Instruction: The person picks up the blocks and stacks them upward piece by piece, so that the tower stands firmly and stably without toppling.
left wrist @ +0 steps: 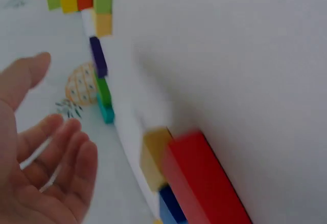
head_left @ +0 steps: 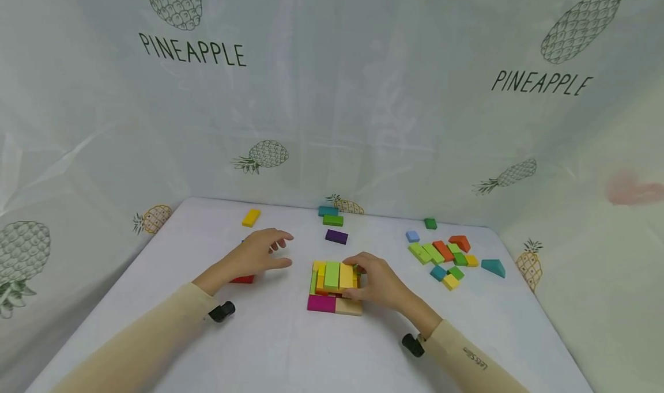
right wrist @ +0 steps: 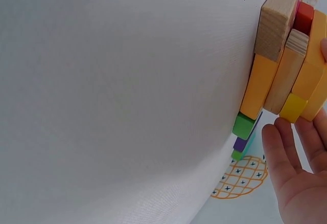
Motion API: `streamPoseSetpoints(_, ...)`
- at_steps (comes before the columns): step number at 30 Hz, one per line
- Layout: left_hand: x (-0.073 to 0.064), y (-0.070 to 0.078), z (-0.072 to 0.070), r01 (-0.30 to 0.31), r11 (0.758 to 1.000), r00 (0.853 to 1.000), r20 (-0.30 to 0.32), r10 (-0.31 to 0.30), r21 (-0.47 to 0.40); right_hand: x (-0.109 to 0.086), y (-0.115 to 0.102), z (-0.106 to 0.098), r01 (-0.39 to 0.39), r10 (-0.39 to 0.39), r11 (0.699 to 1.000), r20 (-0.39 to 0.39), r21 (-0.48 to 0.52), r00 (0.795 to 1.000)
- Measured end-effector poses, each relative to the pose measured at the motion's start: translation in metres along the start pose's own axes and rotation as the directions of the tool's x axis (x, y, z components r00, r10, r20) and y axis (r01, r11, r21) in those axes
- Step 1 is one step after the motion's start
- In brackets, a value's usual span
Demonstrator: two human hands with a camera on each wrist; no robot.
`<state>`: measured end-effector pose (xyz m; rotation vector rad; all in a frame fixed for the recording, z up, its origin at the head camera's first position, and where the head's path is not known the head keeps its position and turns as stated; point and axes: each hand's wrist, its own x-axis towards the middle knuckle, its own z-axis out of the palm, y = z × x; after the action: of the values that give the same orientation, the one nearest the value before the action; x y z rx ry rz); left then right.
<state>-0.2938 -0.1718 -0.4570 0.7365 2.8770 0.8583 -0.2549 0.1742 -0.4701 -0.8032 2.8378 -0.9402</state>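
A layered stack of colored wooden blocks stands mid-table, with a magenta block (head_left: 321, 303) and a plain wood block (head_left: 349, 306) along its near edge. My right hand (head_left: 381, 280) is at the stack's right side, thumb and fingers pinching the two ends of an orange-yellow block (head_left: 346, 276) on top. Beside that block lies a light green one (head_left: 331, 275). My left hand (head_left: 261, 252) hovers left of the stack, its fingers loosely bent and holding nothing. Below it are a red block (left wrist: 204, 178), a tan block (left wrist: 156, 157) and a blue block (left wrist: 171, 206), partly hidden in the head view.
Loose blocks lie to the right, among them a teal triangular block (head_left: 493, 268) and a red block (head_left: 459, 243). Behind the stack are a purple block (head_left: 336, 237), a green block (head_left: 333, 220) and a teal block (head_left: 328, 211). A yellow block (head_left: 251, 218) sits at the back left.
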Motion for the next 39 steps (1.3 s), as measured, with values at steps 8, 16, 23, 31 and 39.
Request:
streamPoseSetpoints(8, -0.021, -0.031, -0.006, 0.130, 0.983, 0.990, -0.077, -0.121, 0.130, 0.000, -0.001, -0.001, 0.008, -0.008, 1.000, 0.002, 0.012, 1.000)
streamPoseSetpoints(16, -0.021, -0.033, -0.006, 0.084, 0.989, 0.995, -0.060, -0.078, 0.123, -0.001, 0.000, -0.002, 0.015, -0.016, 1.000, 0.005, 0.017, 1.000)
streamPoseSetpoints(23, -0.016, -0.036, -0.001, -0.031, 0.998, 0.999, -0.005, 0.032, 0.063, -0.001, -0.002, -0.002, 0.005, -0.005, 1.000, 0.006, 0.020, 1.000)
streamPoseSetpoints(31, -0.015, -0.034, 0.001, -0.010, 0.993, 1.000, -0.026, 0.013, 0.115, 0.000, -0.002, -0.001, 0.011, -0.011, 1.000, 0.003, 0.015, 1.000)
streamPoseSetpoints(39, -0.003, -0.007, 0.004, -0.085, 0.995, 0.996, -0.016, 0.086, 0.046, 0.000, -0.001, 0.000, 0.003, -0.003, 1.000, 0.000, 0.028, 1.000)
